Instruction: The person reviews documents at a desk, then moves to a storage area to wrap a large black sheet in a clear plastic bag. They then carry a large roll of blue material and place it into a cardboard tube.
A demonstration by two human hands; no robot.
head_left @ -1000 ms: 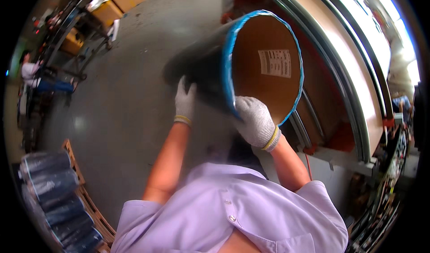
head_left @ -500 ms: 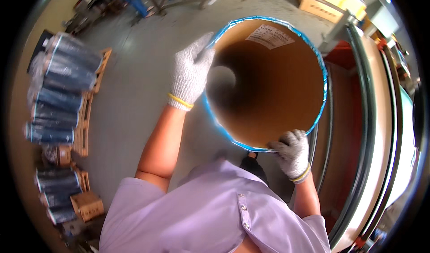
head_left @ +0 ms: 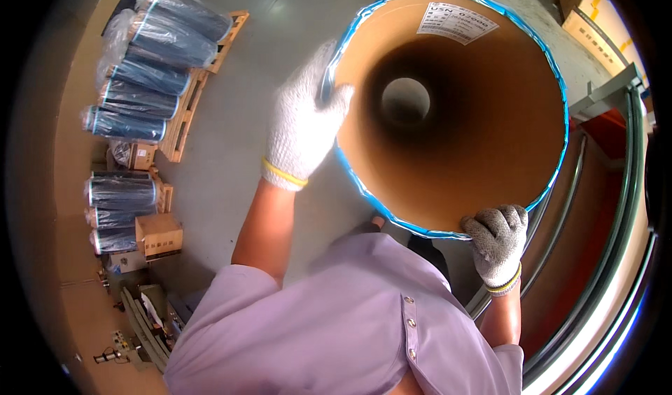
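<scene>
In front of me stands a large hollow cardboard tube [head_left: 483,178], its open end facing up at me. Bright blue wrapping edges its rim, and a white printed label [head_left: 458,23] is stuck inside near the far side. Light shows through a round opening at the tube's other end. My left hand [head_left: 304,115], in a white knit glove with a yellow cuff, grips the left rim, thumb inside and fingers outside. On the near right rim, my right hand [head_left: 497,244] curls its gloved fingers over the edge. The tube's outer side is mostly hidden.
Several dark rolls in clear plastic [head_left: 178,27] lie on wooden pallets [head_left: 185,118] to the left. A cardboard box [head_left: 159,235] sits beside the lower rolls. Close on my right runs a long machine with metal rails [head_left: 623,206]. More cartons [head_left: 595,38] stand at the far right.
The tube's rim has shifted right and looks larger, with both hands still on it. My view has turned, so the pallets and machine appear in different places.
</scene>
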